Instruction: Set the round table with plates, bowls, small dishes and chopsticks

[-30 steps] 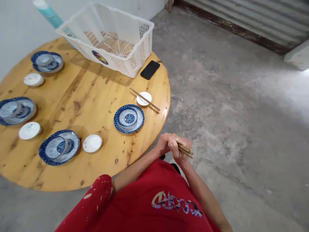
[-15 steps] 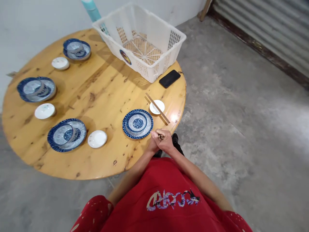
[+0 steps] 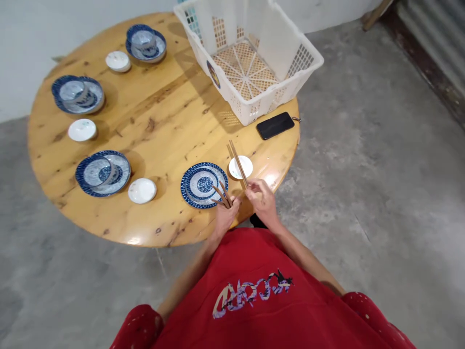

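Tabletop (image 3: 174,145): round, knotted wood; the clock is read with 12 at the far edge.
Left hand (image 3: 225,215): found at 5 o'clock, by the near edge; a chopstick bundle (image 3: 225,194) is gripped in it, the upper ends fanned in front of the blue plate; contact between them cannot be told.
Right hand (image 3: 263,201): found at 4 o'clock; the near ends of a chopstick pair (image 3: 238,162) are pinched between thumb and fingers.
Chopstick pair: laid across a small white dish (image 3: 246,166) at 4 o'clock, pointed toward 11.
Blue plate (image 3: 218,169): set at 5 o'clock; a matching bowl (image 3: 204,184) is held in it.
Further blue place settings: one each at 8, 10 and nearly 12 o'clock, bowl stacked on plate; each is accompanied by a white bowl just beside or near it.
Phone (image 3: 275,126): black, laid flat at 3 o'clock.
Basket (image 3: 276,95): white plastic, perforated, placed between 1 and 2 o'clock, near the phone.
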The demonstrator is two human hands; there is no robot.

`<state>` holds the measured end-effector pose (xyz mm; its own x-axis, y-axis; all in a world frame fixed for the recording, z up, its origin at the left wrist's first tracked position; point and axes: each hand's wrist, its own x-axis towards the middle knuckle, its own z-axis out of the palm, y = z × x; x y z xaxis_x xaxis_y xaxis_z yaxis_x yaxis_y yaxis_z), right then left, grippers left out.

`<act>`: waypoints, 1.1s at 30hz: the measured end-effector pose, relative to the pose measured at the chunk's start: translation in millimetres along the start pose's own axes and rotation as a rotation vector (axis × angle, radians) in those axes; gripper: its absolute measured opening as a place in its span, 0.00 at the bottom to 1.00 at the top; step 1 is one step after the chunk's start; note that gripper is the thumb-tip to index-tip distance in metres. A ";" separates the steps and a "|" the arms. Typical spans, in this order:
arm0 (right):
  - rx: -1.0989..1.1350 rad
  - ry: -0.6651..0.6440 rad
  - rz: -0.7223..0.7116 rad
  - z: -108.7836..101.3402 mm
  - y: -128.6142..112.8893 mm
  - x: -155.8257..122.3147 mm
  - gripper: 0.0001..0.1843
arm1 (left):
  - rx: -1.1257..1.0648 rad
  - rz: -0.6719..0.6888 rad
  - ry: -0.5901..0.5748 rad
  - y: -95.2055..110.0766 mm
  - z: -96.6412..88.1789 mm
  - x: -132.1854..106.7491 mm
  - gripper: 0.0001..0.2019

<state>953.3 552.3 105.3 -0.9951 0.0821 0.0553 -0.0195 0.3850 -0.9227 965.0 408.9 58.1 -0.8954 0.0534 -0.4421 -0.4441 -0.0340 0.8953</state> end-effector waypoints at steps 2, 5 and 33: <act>-0.225 -0.024 0.171 -9.9 22.6 10.2 0.24 | -0.056 0.033 0.080 8.7 7.7 3.2 0.23; -0.469 -0.269 0.333 -6.7 49.5 21.5 0.22 | -0.185 0.078 0.163 24.1 19.9 10.6 0.23; -0.222 -0.580 -0.172 -77.6 64.3 27.9 0.16 | -0.282 0.156 -0.124 75.6 69.2 29.2 0.28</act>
<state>931.9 650.7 77.1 -0.8715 -0.4843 -0.0775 -0.2248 0.5348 -0.8145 907.5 477.0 116.7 -0.9501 0.1461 -0.2757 -0.3093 -0.3250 0.8937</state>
